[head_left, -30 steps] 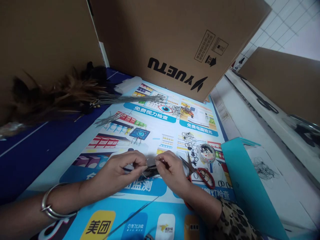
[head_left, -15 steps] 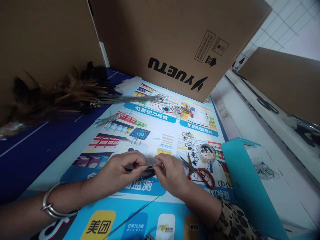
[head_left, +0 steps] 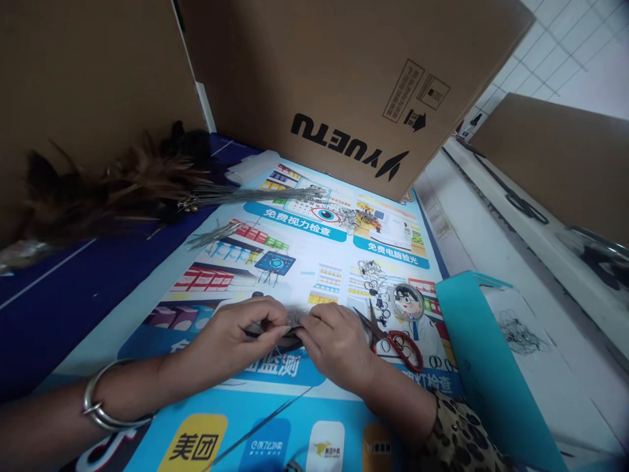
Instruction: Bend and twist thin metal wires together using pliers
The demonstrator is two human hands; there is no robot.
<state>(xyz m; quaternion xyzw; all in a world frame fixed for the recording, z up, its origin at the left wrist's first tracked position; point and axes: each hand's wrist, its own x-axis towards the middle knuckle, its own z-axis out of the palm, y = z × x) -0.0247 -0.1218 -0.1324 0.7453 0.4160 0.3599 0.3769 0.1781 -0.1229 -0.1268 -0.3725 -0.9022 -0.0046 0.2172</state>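
Observation:
My left hand [head_left: 230,337] and my right hand [head_left: 337,341] meet at the lower middle of a printed poster [head_left: 295,262]. Both pinch a small dark feather with a thin wire [head_left: 287,333] between their fingertips. The piece is mostly hidden by my fingers. A silver bangle [head_left: 98,400] sits on my left wrist. Red-handled scissors [head_left: 393,337] lie just right of my right hand, and a small round spool of clear thread [head_left: 407,301] sits beyond them.
A heap of brown feathers [head_left: 113,187] with a bundle of wires [head_left: 260,195] lies at the far left. Small metal clasps [head_left: 371,275] are scattered mid-poster. Cardboard boxes [head_left: 339,78] stand behind. A teal folder [head_left: 486,367] leans at the right.
My right hand has slid a little left, closing onto my left fingertips over the small piece. The rest has not moved.

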